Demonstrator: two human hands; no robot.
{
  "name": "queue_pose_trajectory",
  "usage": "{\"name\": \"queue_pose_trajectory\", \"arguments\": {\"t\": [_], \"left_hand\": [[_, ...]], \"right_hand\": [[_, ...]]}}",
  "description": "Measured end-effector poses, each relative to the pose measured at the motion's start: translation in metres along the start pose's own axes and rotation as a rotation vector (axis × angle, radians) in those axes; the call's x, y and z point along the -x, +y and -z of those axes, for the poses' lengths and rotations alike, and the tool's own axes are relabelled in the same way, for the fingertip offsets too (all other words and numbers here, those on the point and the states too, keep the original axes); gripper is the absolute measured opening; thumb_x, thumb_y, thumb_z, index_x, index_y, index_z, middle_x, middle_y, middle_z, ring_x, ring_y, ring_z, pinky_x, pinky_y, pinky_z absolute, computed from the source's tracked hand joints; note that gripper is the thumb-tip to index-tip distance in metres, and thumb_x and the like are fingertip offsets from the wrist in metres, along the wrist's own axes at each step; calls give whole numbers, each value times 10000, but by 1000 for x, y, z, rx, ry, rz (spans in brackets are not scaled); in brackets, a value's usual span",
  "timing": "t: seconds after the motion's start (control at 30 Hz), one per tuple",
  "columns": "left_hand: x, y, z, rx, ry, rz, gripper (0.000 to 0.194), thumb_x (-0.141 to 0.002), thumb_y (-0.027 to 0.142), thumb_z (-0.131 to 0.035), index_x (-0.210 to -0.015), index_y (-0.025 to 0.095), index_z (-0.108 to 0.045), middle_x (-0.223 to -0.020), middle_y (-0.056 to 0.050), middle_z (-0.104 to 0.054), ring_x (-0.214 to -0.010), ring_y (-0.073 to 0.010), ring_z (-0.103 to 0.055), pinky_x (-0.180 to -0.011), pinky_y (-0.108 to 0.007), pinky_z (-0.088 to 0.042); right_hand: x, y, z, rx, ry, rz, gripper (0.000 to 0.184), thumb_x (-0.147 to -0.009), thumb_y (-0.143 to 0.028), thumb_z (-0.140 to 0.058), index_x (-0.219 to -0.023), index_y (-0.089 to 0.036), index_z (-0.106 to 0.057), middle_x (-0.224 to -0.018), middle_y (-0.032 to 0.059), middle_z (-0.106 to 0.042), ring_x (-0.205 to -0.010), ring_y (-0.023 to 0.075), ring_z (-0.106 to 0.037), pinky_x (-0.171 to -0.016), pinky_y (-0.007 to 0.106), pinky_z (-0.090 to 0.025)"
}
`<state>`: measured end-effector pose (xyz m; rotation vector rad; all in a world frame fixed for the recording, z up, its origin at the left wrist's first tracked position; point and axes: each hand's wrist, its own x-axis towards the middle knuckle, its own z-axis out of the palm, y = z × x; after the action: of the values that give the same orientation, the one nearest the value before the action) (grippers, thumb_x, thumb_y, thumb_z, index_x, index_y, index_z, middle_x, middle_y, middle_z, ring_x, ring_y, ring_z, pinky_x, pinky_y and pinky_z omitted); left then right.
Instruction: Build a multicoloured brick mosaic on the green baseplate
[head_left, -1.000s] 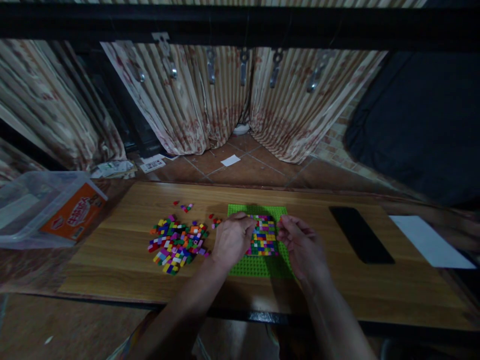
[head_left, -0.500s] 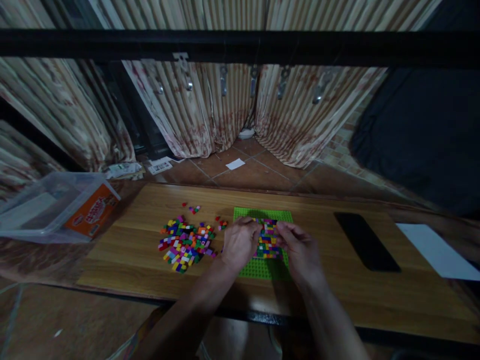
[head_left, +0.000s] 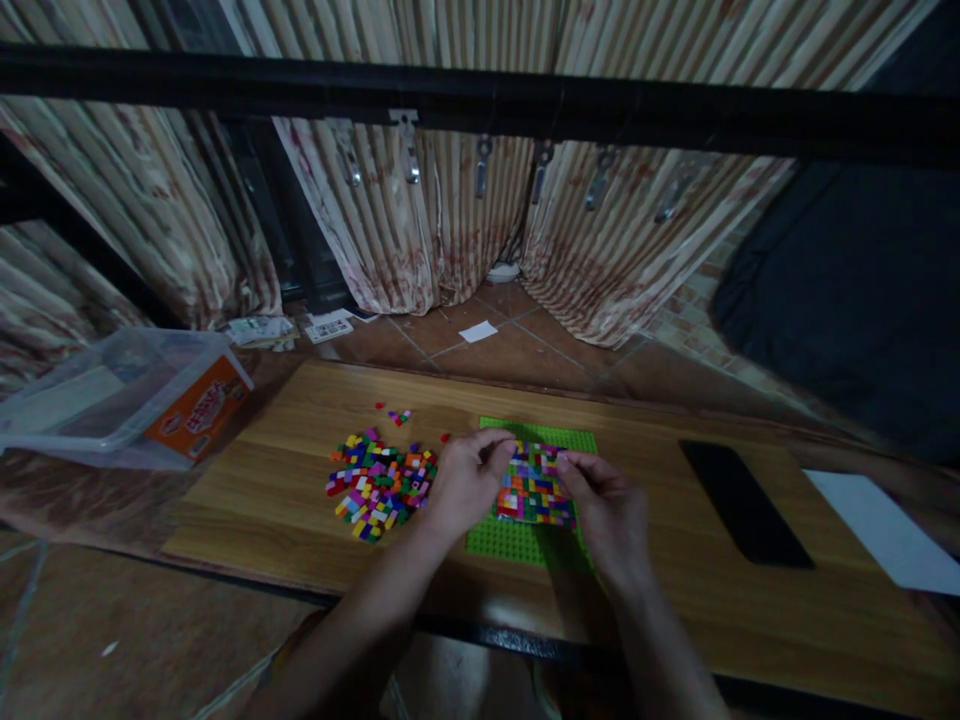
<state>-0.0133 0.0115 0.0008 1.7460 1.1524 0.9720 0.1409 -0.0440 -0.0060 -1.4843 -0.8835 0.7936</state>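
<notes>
A green baseplate point(head_left: 517, 540) lies on the wooden table point(head_left: 675, 590), with a patch of small multicoloured bricks point(head_left: 534, 488) pressed onto its middle. My left hand point(head_left: 466, 482) rests at the patch's left edge, fingers curled and pinched near its top. On the patch's right side my right hand point(head_left: 609, 512) has its fingertips pinched together at the upper right corner. What either pinch holds is too small to make out. A heap of loose coloured bricks point(head_left: 381, 484) lies just left of my left hand.
A few stray bricks point(head_left: 397, 414) sit behind the heap. A black phone point(head_left: 742, 502) and a white sheet point(head_left: 889, 528) lie on the table to the right. A clear plastic box point(head_left: 120, 398) with an orange label stands off the table's left end. Curtains hang behind.
The camera has tilted and shifted, so everything sits slightly right in view. My right hand moved in from beside the baseplate to the patch's upper right corner. My left hand stayed at the left edge.
</notes>
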Motion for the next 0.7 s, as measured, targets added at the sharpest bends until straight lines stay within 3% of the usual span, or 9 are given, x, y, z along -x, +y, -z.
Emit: {"name": "queue_pose_trajectory", "arguments": {"t": [0.1,0.23,0.43,0.7], "left_hand": [[3,2,-3,329,-127,227,294,-902,369,-493,-938,139,-673,-865,-60,-718,-706,-126,-659,-624,-227,-518],[8,9,-8,632,-214,456,268,-863,360,-577,-882,103,-651,-841,-87,-708,-662,-103,-652,-617,-210,-517],[8,8,-8,672,-206,550,196,-740,258,-728,-830,97,-664,-706,-46,-683,-605,-106,-637,-582,-218,-511],[7,9,-11,655,-218,567,61,-809,156,-625,-817,101,-650,-698,-42,-677,-575,-96,-632,-544,-203,-499]], "right_hand": [[5,2,-4,106,-75,101,198,-789,-401,-662,-872,-229,-714,-875,24,-718,-815,181,-643,-751,301,-482],[10,1,-8,291,-155,263,164,-845,-348,-602,-915,-243,-708,-912,33,-694,-827,186,-637,-748,308,-471],[10,1,-7,366,-270,349,204,-878,-276,-539,-1003,-233,-693,-967,48,-671,-890,191,-627,-787,321,-480],[10,1,-3,361,-265,332,205,-895,-271,-521,-999,-235,-694,-978,34,-675,-897,173,-630,-815,313,-479]]}}
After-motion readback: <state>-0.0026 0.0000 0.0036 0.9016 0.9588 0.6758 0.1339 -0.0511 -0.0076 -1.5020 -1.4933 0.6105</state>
